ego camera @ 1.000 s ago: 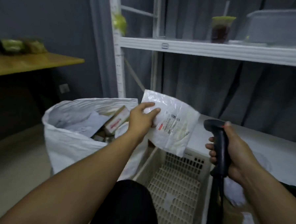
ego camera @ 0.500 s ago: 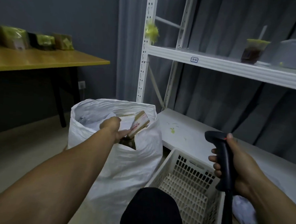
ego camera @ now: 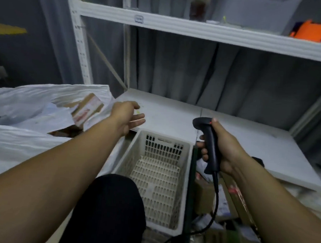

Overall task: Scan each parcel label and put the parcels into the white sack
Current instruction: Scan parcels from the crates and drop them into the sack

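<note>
Several parcels lie in the open mouth of the white sack (ego camera: 24,144), a small cardboard box (ego camera: 87,109) with red print on top and pale mailers (ego camera: 35,111) beside it. The white mailer that the left hand (ego camera: 126,117) held up a second ago is no longer in that hand and, I judge, now lies among them. That hand has drawn back from the sack mouth and hangs empty, fingers loosely spread, above the gap between the sack and the cream slatted basket (ego camera: 163,149), touching neither. The right hand (ego camera: 226,154) wraps its fingers round the handle of the black barcode scanner (ego camera: 209,140), its cable (ego camera: 216,198) trailing down. The basket shows only its bare floor, so that parcel's turn looks finished. The next one would likely come from the heap of boxes and mailers (ego camera: 226,201) low on the right, under the white shelf board (ego camera: 248,140).
</note>
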